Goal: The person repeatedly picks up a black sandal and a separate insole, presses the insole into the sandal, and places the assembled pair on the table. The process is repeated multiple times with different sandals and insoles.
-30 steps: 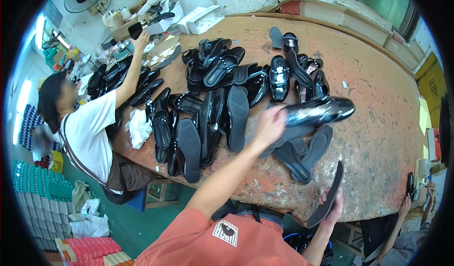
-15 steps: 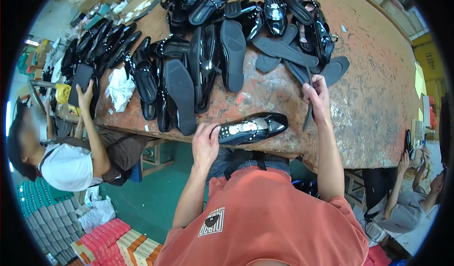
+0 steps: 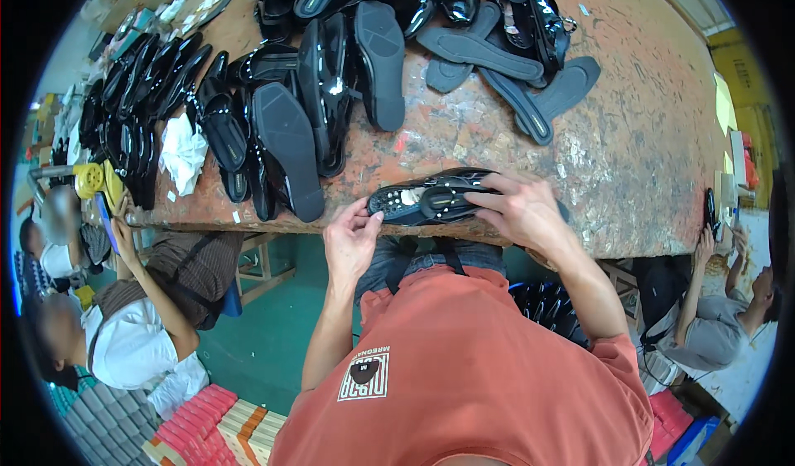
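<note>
At the far left, a co-worker in a white shirt (image 3: 132, 343) is beside the worktop (image 3: 633, 143), near its left near corner. A row of black shoes (image 3: 139, 77) lies along the left edge, with a crumpled white cloth (image 3: 184, 156) next to it. Right of the cloth, a group of black shoes (image 3: 286, 143) reaches to the near edge, some with soles up. The left hand (image 3: 352, 238) is closed, thumb against fingers, on the heel end of a studded shoe (image 3: 435, 205) at the middle of the near edge. The right hand (image 3: 526, 209) lies over the toe end, fingers touching the shoe; I cannot tell whether it grips. Beyond it, loose grey insoles (image 3: 480, 52) overlap on the worktop. Past the right edge is a person in a grey shirt (image 3: 716, 333).
</note>
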`<state>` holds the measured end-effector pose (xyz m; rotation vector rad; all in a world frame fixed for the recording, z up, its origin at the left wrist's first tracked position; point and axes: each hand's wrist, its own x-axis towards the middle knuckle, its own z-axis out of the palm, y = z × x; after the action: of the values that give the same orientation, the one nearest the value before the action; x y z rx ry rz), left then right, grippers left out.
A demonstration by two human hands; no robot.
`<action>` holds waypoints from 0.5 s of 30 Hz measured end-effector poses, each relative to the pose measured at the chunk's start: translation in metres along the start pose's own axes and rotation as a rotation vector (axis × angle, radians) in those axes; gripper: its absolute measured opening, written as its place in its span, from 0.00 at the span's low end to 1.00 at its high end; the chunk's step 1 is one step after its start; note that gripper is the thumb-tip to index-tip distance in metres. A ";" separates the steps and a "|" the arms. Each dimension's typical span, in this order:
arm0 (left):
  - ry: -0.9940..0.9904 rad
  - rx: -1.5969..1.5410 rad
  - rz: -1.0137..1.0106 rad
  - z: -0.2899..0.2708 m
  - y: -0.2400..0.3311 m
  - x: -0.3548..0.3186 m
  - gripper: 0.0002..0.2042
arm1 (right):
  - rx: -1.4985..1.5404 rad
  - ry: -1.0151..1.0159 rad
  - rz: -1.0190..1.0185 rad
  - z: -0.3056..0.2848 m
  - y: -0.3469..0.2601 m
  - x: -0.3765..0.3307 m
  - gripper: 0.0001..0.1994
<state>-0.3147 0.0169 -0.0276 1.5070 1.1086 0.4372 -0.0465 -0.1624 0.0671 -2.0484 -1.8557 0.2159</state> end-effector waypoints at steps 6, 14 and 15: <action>-0.065 -0.005 0.003 -0.003 0.002 0.001 0.18 | 0.169 -0.082 -0.019 0.048 -0.014 0.039 0.13; -0.026 -0.074 -0.032 0.000 0.009 -0.003 0.19 | 0.116 -0.092 -0.025 0.060 -0.019 0.047 0.12; -0.023 -0.041 -0.021 -0.001 0.012 -0.003 0.19 | 0.107 -0.090 -0.027 0.061 -0.018 0.047 0.12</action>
<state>-0.3120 0.0160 -0.0158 1.4601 1.0903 0.4247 -0.0794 -0.1045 0.0237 -1.9707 -1.8800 0.3979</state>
